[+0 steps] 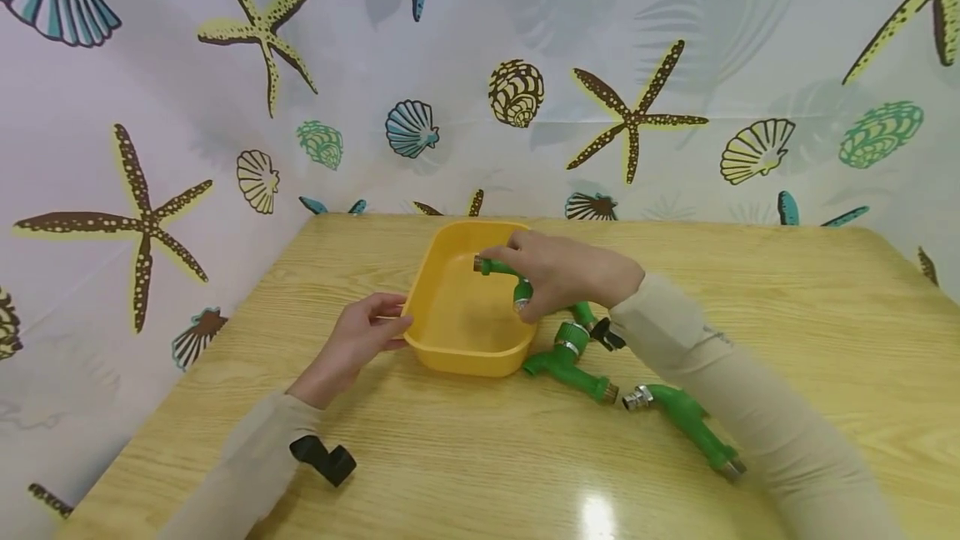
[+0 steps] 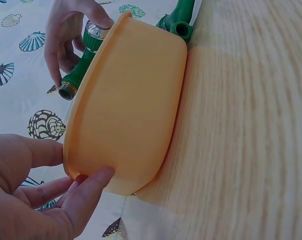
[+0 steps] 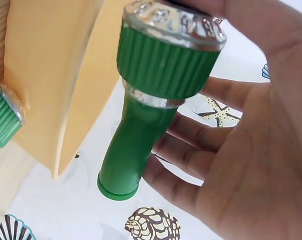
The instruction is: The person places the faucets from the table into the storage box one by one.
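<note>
A green plastic tap [image 1: 495,267] with a silver-capped, ribbed knob [image 3: 165,60] is pinched in my right hand [image 1: 562,269], held over the yellow tub [image 1: 468,362]. Its threaded brass end points left in the head view. My left hand [image 1: 365,336] grips the tub at its near left corner, with thumb and fingers about the rim [image 2: 71,150]. A second green tap [image 1: 573,373] lies against the tub's right side. Behind it another green tap [image 1: 582,315] is partly hidden by my right arm. Further right lies a green tap [image 1: 686,419] with a silver nozzle.
Everything rests on a wood-grain table [image 1: 465,457]. A patterned cloth [image 1: 465,57] with starfish and shells stands behind and to the left. Each sleeve carries a black strap piece at the wrist, one on the left sleeve [image 1: 258,457].
</note>
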`<state>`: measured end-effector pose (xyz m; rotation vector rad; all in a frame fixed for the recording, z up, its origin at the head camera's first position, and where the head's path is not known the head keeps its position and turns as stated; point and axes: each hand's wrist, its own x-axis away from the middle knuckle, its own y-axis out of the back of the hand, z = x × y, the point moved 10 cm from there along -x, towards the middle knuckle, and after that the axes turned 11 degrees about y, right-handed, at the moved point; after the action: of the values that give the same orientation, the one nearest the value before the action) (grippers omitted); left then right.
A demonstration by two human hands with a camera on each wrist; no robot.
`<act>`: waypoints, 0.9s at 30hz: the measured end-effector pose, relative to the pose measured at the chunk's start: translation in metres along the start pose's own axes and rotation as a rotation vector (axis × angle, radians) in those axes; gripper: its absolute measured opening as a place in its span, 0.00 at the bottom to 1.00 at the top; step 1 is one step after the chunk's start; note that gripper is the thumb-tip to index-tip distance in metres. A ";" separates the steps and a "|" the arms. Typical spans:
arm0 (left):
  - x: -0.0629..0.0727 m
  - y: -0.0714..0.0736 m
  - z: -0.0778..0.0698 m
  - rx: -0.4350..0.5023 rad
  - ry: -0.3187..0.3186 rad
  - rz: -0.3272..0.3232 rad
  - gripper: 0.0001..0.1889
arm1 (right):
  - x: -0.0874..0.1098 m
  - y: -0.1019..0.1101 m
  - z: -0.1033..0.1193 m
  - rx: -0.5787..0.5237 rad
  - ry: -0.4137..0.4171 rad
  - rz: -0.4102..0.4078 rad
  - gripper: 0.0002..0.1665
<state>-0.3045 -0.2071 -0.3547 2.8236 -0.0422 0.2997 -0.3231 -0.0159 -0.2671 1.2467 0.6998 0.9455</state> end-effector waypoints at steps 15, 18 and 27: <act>-0.003 0.000 0.002 0.002 -0.011 0.006 0.22 | -0.028 -0.027 0.011 -0.003 0.031 0.065 0.48; -0.004 0.000 0.003 0.005 -0.010 0.008 0.22 | -0.032 -0.034 0.010 -0.019 0.020 0.088 0.49; -0.003 0.002 0.004 0.009 -0.005 0.005 0.22 | -0.038 -0.041 0.009 -0.035 0.014 0.095 0.46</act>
<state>-0.3071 -0.2105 -0.3583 2.8334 -0.0494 0.2953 -0.3241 -0.0560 -0.3070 1.2525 0.6364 1.0411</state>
